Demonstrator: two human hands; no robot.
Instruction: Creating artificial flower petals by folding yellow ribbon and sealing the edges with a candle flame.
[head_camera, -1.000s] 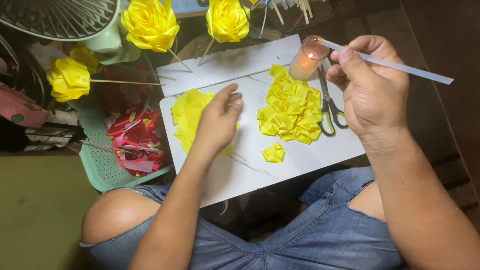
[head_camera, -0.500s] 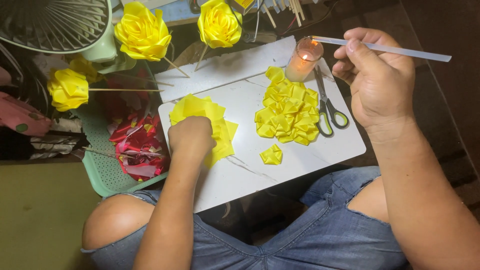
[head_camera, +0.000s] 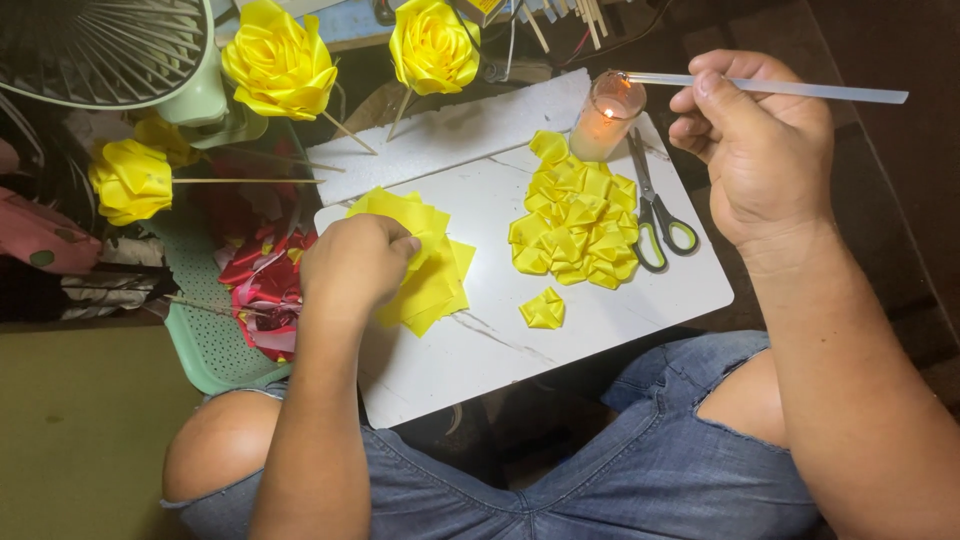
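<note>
My left hand (head_camera: 355, 265) rests fingers-down on a stack of flat yellow ribbon squares (head_camera: 432, 270) at the left of a white board (head_camera: 600, 310) on my lap; whether it pinches a square I cannot tell. My right hand (head_camera: 755, 150) grips a thin translucent stick (head_camera: 800, 90), its left tip over the flame of a lit candle in a glass (head_camera: 605, 118). A heap of folded yellow ribbon petals (head_camera: 575, 220) lies in the board's middle, with one loose folded petal (head_camera: 543, 308) below it. Green-handled scissors (head_camera: 655, 210) lie right of the heap.
Three yellow ribbon roses on wooden sticks (head_camera: 280, 60), (head_camera: 435, 42), (head_camera: 130, 180) stand at the back left. A green perforated basket (head_camera: 205, 330) holds red ribbon pieces (head_camera: 262, 290). A fan (head_camera: 100, 45) sits at the top left. A white foam slab (head_camera: 450, 135) lies behind the board.
My left hand slid left from the board's middle onto the stack of yellow squares and curled its fingers. My right hand brought the stick's tip to the candle flame.
</note>
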